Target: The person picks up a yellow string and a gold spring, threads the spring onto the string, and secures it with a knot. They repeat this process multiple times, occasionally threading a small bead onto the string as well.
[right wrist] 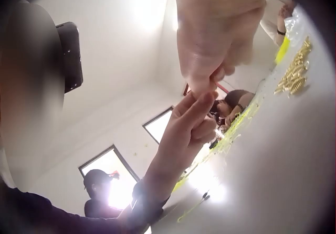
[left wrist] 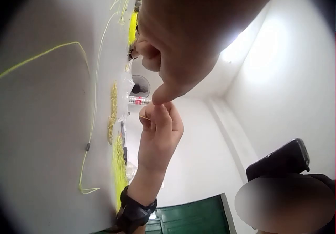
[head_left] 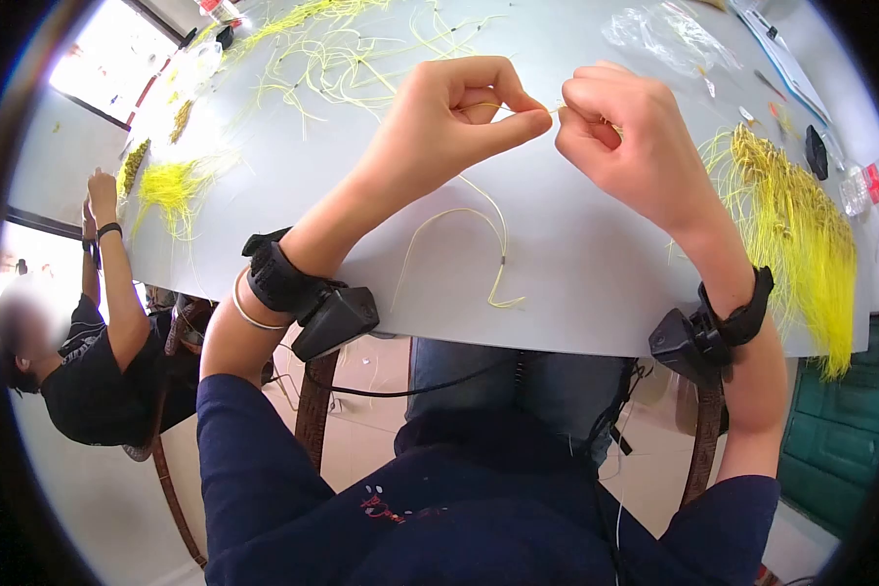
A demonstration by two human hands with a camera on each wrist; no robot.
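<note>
Both hands meet above the near part of the table in the head view, fingertips almost touching. Thumb and index finger of my left hand (head_left: 449,122) pinch a thin yellow cord, which passes across the hollow of the hand. My right hand (head_left: 630,137), fingers curled, pinches the same kind of cord at the fingertips; a short bit of it shows by that hand in the left wrist view. Below the hands, a yellow cord (head_left: 505,234) with a small grey bead (head_left: 503,261) lies bent on the table. What the fingertips cover is hidden.
A large bundle of yellow cords (head_left: 801,254) with gold coiled ends lies at right. Loose cords (head_left: 332,63) spread at the back, beside a clear plastic bag (head_left: 669,34). A smaller yellow bundle (head_left: 171,190) lies at left, near another person (head_left: 98,361). A bottle (head_left: 864,186) is at far right.
</note>
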